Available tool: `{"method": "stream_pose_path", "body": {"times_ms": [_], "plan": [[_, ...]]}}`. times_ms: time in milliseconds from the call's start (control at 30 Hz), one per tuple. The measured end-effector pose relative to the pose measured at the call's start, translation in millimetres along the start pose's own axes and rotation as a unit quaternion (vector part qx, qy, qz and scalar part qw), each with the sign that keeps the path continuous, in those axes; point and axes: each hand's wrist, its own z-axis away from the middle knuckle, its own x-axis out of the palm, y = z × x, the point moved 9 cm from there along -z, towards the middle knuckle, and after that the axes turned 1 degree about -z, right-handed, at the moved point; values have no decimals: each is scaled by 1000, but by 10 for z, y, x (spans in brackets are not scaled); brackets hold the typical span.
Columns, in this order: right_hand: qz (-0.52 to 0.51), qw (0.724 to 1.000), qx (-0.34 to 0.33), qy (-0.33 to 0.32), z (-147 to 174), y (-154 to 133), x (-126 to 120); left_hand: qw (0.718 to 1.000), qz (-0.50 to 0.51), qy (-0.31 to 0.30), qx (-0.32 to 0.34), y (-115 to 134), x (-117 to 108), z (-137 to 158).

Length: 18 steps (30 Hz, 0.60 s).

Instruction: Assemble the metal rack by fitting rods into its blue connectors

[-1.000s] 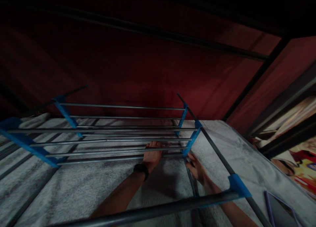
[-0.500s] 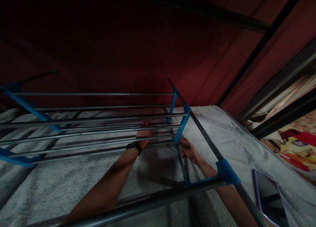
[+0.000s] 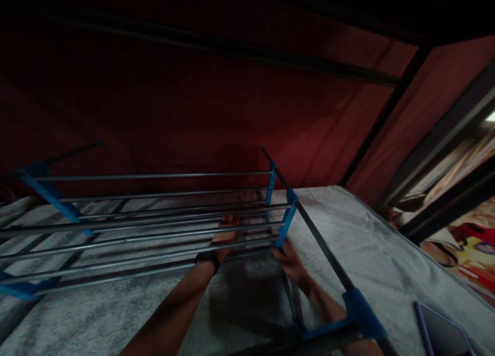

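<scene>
Blue plastic and grey metal tubing fill the lower part of the head view, joined into a rack [image 3: 126,240] that rests on a grey blanket [image 3: 328,216]. The left hand [image 3: 225,235] reaches in among the rack's long parallel tubes, towards their right-hand end. A dark wristband [image 3: 209,260] circles its wrist, and at least one tube crosses in front of the hand. Its fingers point away from the wearer and lie close together; whether they close round a tube, I cannot tell (the tubes and the dim light hide the contact).

The right hand [image 3: 289,260] is just beside it, at the foot of a blue bracket [image 3: 286,223] that takes the ends of several tubes. Its fingers bend in against that lower end and appear to touch it, but how tightly they close cannot be made out.

A long side bar [image 3: 325,246] slants down past the right forearm to a blue connector [image 3: 363,314] near the bottom edge. A phone [image 3: 444,333] lies on the blanket to the right, well apart from both hands. Behind the rack hangs a dark red cloth [image 3: 212,113], with a black frame post [image 3: 386,108] at its right.
</scene>
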Motion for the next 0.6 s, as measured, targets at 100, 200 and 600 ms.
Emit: {"method": "stream_pose_path", "body": {"times_ms": [100,200,600], "plan": [[7,999,35,11,-4,105,7,1000,-2,18,-5,15,-30,-16],[11,998,57,25,13,151,-6,1000,5,16,-8,48,-94,-51],[0,997,70,33,56,83,-26,1000,26,-11,15,109,-59,-96]]}}
